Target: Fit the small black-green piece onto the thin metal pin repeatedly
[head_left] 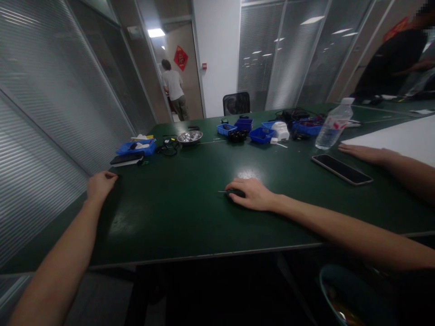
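Note:
My left hand (99, 185) is at the left side of the green table (163, 213), its fingers pinched together. A small dark thing shows at the fingertips, too small to make out. Near the table's middle, my right hand (251, 194) rests low over the surface, with its fingers wrapped round a screwdriver (235, 193). The screwdriver has a black handle, and its thin metal shaft points left. Part of the handle is hidden under the fingers.
Another person's hand (363, 153) lies at the right, by a phone (341, 169) and a water bottle (335, 124). Farther back stand a metal bowl (189, 137), blue bins (261, 135), a blue tray (136, 148) and cables (169, 147). A bucket (326, 285) is below the table edge.

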`<state>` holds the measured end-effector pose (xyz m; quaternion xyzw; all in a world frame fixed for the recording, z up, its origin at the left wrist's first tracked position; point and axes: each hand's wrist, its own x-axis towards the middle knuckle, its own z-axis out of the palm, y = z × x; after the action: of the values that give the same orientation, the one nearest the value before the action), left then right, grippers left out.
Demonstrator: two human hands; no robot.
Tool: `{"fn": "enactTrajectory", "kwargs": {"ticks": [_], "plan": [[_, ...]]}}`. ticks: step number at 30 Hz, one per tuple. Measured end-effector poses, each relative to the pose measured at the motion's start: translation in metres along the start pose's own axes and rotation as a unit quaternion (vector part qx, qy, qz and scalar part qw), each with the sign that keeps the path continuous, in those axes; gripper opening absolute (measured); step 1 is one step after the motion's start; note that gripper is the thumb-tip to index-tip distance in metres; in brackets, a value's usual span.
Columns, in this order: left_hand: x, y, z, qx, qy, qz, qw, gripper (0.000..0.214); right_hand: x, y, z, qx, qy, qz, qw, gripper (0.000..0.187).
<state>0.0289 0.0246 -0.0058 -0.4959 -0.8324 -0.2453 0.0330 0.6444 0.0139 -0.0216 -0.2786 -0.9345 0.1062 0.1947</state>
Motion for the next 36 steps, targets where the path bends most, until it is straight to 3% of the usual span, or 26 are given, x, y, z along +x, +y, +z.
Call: {"fn": "enactTrajectory", "kwargs": {"ticks": [3,6,11,14,16,19,24,27,30,36], "plan": [[-0.004,0.007,-0.002,0.013,-0.002,-0.058,0.998,0.022,0.000,-0.001,0.000,-0.001,-0.001,0.001,1.000,0.029],[-0.006,0.012,-0.002,0.016,0.000,-0.073,0.997,0.021,0.000,0.000,-0.001,-0.001,-0.002,0.001,1.000,0.030],[0.001,0.005,0.005,0.022,0.002,-0.041,0.999,0.017,0.000,0.002,0.001,-0.002,0.002,-0.001,1.000,0.029],[0.005,0.012,0.014,-0.016,-0.034,-0.002,0.999,0.019,0.000,0.001,0.003,-0.005,0.001,0.001,1.000,0.028],[0.001,0.031,0.022,-0.064,-0.084,0.040,0.994,0.023,0.000,0.001,0.003,-0.009,-0.004,0.002,1.000,0.029],[-0.026,0.084,0.042,-0.152,-0.171,0.138,0.964,0.040,0.001,0.000,0.003,-0.013,-0.008,0.003,1.000,0.030],[-0.107,0.191,0.073,-0.266,-0.267,0.306,0.874,0.049,0.002,0.000,0.003,-0.009,-0.004,0.006,1.000,0.028],[-0.146,0.234,0.079,-0.280,-0.318,0.377,0.823,0.043,0.001,-0.001,0.002,-0.009,0.001,0.007,1.000,0.028],[-0.164,0.250,0.079,-0.288,-0.337,0.425,0.789,0.035,0.000,-0.001,0.001,-0.006,0.003,0.009,1.000,0.027],[-0.167,0.245,0.073,-0.290,-0.328,0.477,0.762,0.025,0.001,0.000,0.002,-0.009,0.007,0.016,1.000,0.028]]}}
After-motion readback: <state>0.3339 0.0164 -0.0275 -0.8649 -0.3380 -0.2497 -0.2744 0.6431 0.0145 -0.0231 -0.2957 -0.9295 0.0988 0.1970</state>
